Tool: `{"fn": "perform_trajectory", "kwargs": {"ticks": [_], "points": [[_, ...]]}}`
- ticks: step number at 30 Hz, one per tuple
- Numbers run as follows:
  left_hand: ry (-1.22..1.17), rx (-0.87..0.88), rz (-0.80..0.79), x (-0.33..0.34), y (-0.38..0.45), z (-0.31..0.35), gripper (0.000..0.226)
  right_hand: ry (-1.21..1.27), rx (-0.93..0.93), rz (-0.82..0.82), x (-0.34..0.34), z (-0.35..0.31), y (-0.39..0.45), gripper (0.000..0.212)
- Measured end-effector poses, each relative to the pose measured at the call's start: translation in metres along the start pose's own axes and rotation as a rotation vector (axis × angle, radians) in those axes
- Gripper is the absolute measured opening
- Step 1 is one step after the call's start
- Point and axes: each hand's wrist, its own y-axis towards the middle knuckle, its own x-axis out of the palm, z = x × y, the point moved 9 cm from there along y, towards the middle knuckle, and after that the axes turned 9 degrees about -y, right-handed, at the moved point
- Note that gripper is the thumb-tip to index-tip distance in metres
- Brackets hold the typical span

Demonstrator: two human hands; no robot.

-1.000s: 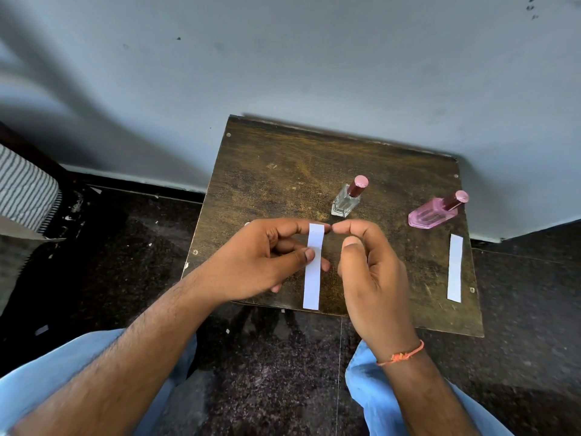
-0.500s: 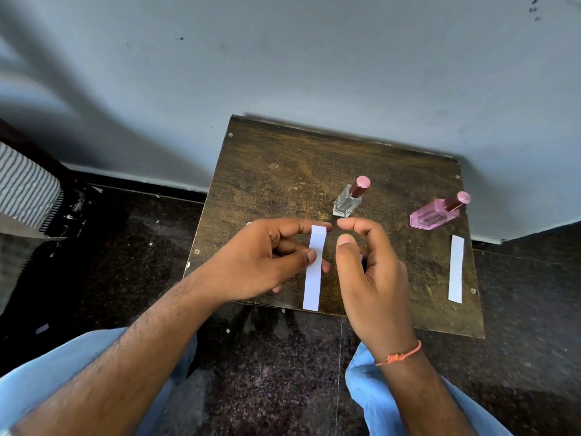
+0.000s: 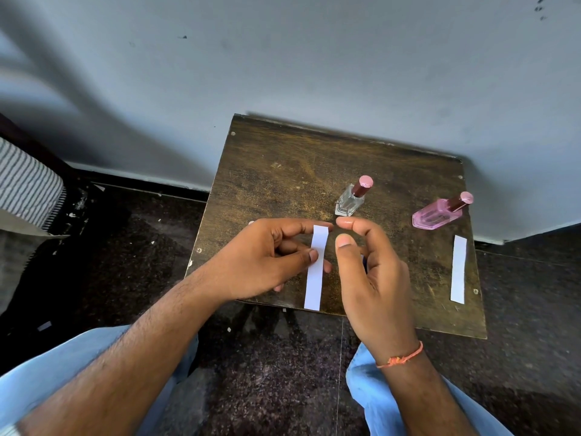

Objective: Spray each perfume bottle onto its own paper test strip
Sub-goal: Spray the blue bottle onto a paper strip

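Note:
My left hand [image 3: 261, 259] pinches a white paper strip [image 3: 314, 278] between thumb and fingers over the front edge of the small wooden table [image 3: 283, 171]. My right hand [image 3: 374, 278] hovers just right of the strip with thumb and forefinger apart, holding nothing that I can make out. Just behind the fingertips stands a clear perfume bottle [image 3: 347, 202] with a dark red cap. A pink perfume bottle [image 3: 437, 215] stands at the table's right side. In front of the pink bottle, a second white strip [image 3: 458, 269] lies flat.
The table stands against a grey wall [image 3: 314, 73] on a dark speckled floor [image 3: 267, 372]. My knees in light blue trousers [image 3: 364, 379] sit below the table's front edge. A striped cloth [image 3: 25, 184] is at the far left.
My right thumb and forefinger, pinched together at the strip's top a second ago, have come apart and drawn slightly right. The left hand keeps its hold on the strip.

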Motion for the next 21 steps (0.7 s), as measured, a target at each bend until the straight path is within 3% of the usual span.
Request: {"fn": "perform_trajectory", "kwargs": {"ticks": [13,21], "points": [[0.002,0.02,0.009,-0.003,0.002,-0.005,0.04,0.005,-0.005,-0.061,0.009,0.006,-0.001,0.038],[-0.006,0.01,0.031,-0.006,0.002,-0.007,0.04,0.012,-0.033,-0.082,0.012,0.002,-0.003,0.052]]}}
